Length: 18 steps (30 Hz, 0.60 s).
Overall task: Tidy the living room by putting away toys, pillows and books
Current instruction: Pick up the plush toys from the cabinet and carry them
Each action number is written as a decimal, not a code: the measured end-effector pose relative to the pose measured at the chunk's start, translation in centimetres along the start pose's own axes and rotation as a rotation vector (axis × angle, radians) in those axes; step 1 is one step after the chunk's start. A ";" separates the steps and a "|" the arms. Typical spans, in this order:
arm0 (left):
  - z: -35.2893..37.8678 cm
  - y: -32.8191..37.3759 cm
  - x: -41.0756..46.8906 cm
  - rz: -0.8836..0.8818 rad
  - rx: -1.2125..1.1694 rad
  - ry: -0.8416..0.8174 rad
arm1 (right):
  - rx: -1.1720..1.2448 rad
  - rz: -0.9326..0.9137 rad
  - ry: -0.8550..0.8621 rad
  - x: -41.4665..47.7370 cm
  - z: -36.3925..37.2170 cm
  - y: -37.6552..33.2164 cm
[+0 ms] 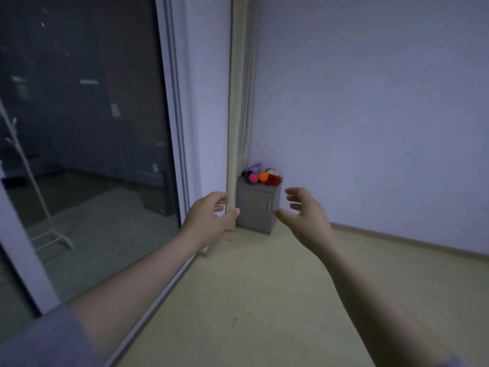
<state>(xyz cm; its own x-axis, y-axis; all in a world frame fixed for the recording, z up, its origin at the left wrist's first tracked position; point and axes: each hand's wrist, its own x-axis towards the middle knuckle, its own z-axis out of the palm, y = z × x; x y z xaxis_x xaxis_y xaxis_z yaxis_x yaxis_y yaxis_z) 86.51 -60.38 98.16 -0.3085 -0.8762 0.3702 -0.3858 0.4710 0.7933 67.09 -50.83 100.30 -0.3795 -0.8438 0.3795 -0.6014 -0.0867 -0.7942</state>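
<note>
Toys [262, 176] heaped on cabinet [258, 207], centre frame, in the corner; not yet in hand.
Left hand [209, 215] and right hand [304, 215] reach toward them, each grip open and empty, well short. No pillows or books in view; judged: most tidying remains.

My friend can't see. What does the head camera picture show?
Two empty hands, left hand and right hand, reach toward a small grey cabinet in the corner, with colourful toys piled on top. A glass door is on the left.
</note>
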 end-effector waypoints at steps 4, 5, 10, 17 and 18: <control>1.8 0.3 5.0 0.053 0.025 -0.005 | 0.009 -0.029 0.034 4.8 -0.3 1.5; 2.2 0.1 6.1 0.054 0.021 -0.010 | 0.007 -0.034 0.036 5.9 -0.1 2.0; 4.3 -2.3 13.8 0.063 0.018 -0.017 | 0.012 -0.042 0.029 13.7 1.7 5.0; 7.9 -6.3 28.4 0.033 -0.020 -0.065 | -0.044 0.032 0.038 27.4 4.3 10.1; 8.6 -6.6 29.9 0.030 -0.021 -0.070 | -0.050 0.041 0.041 28.8 4.5 10.8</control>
<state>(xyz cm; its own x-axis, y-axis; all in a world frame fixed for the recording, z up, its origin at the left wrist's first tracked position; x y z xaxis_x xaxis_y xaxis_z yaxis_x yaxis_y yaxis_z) 72.35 -88.81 99.78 -0.3798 -0.8523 0.3598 -0.3573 0.4939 0.7927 52.79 -78.48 100.53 -0.4325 -0.8236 0.3670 -0.6190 -0.0247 -0.7850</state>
